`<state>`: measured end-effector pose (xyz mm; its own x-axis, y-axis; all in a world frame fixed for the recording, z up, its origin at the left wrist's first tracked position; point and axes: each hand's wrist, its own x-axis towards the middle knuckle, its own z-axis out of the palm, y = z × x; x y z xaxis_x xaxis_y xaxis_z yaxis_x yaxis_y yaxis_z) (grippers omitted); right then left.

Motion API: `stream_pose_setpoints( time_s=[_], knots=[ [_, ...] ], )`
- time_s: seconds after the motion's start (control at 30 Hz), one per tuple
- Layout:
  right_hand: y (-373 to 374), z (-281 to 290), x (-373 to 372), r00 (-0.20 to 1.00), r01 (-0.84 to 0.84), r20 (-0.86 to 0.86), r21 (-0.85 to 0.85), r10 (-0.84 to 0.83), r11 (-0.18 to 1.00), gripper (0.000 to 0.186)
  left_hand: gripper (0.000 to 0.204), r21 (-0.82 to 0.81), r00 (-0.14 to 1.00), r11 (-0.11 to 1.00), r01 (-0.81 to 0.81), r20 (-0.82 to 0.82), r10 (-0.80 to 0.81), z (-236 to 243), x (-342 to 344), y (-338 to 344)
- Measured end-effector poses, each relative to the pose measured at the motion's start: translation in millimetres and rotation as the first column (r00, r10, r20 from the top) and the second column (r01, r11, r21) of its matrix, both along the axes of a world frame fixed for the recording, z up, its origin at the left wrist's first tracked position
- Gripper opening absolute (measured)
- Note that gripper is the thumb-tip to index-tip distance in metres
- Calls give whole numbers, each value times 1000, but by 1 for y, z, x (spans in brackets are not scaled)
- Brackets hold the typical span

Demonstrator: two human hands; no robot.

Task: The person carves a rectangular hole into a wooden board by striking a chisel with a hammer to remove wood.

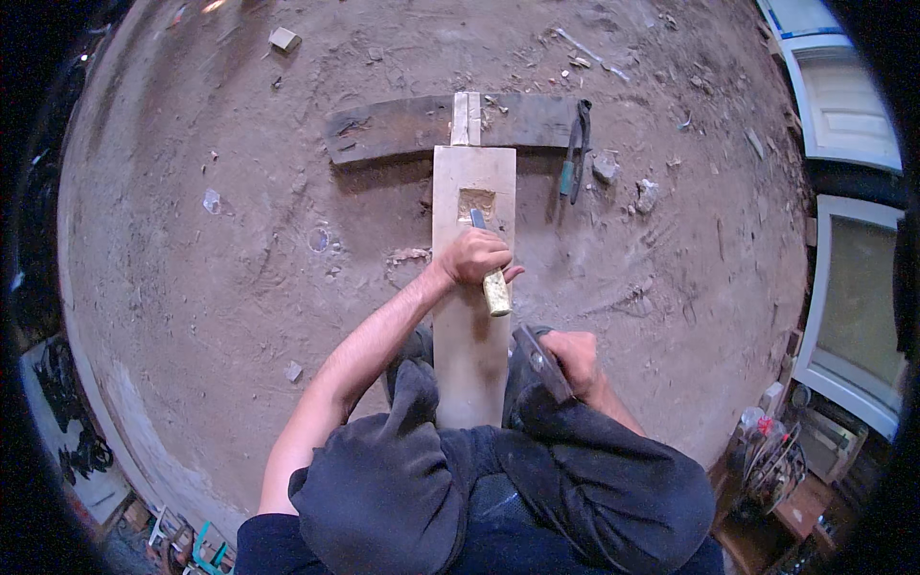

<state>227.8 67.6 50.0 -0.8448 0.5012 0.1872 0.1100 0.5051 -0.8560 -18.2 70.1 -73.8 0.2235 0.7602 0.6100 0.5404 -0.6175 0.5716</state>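
Note:
A pale wooden board (pixel 470 355) runs lengthwise between my knees, its far end by a dark plank. Near that far end it has a rough rectangular recess (pixel 476 203). My left hand (pixel 472 257) is closed round a chisel (pixel 496 292), whose pale yellowish handle sticks out toward me. The chisel's blade slants to the near edge of the recess; whether its tip touches wood I cannot tell. To the right of the board, above my right thigh, my right hand (pixel 573 359) grips a hammer with a dark metal head (pixel 543 361). Its handle is mostly hidden.
A curved dark plank (pixel 393 129) lies crosswise on the dirt floor, with a narrow pale wood piece (pixel 466 117) on it. Pincers (pixel 572 153) with a teal grip lean at its right end. Stones (pixel 606 168) lie nearby. Framed panels (pixel 853 307) stand along the right side.

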Motion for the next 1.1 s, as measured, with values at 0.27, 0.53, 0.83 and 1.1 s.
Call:
stream_pose_setpoints(
  time_s=[0.27,0.53,0.83,1.1],
  knots=[
    [-6,-8,-6,989,9,146,163,-33,987,20,39,-2,1000,1000,-13,24,13,-3,1,2],
    [-15,-11,-18,960,57,258,208,-111,977,14,36,-57,999,997,-43,-1,43,-9,-4,-1],
    [-17,-16,-15,945,24,309,274,-112,961,16,37,-49,995,994,-99,-14,98,-8,-2,2],
    [-18,-17,-23,953,39,283,225,-104,974,18,38,-50,993,992,-114,-33,112,-6,-2,2]
  ],
)
